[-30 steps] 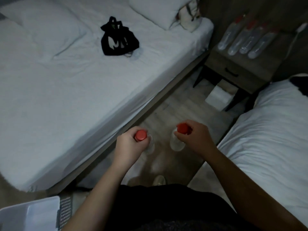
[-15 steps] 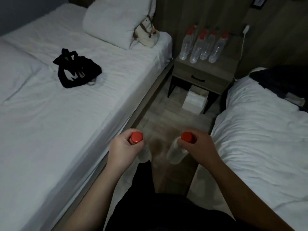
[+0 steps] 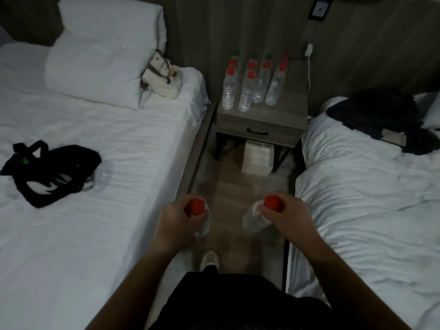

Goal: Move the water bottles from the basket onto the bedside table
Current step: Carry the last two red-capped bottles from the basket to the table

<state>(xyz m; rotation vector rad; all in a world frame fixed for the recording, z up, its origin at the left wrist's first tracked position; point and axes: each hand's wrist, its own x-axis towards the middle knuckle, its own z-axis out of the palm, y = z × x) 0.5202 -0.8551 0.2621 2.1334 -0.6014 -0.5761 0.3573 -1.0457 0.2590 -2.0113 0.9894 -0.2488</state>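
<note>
My left hand grips a clear water bottle with a red cap by its neck, hanging above the floor. A second red-capped water bottle hangs the same way from my right hand. Straight ahead, between the two beds, stands the wooden bedside table. Several red-capped water bottles stand upright on its back left part. The basket is out of view.
White beds flank a narrow wooden floor aisle. A black bag lies on the left bed, a small cream bag by the pillow. Dark clothing lies on the right bed. A white box sits under the table.
The view has swung toward the bedside table, which is now centred and closer. Both hands still carry their bottles, now spread a little wider apart. The basket has left the view.
</note>
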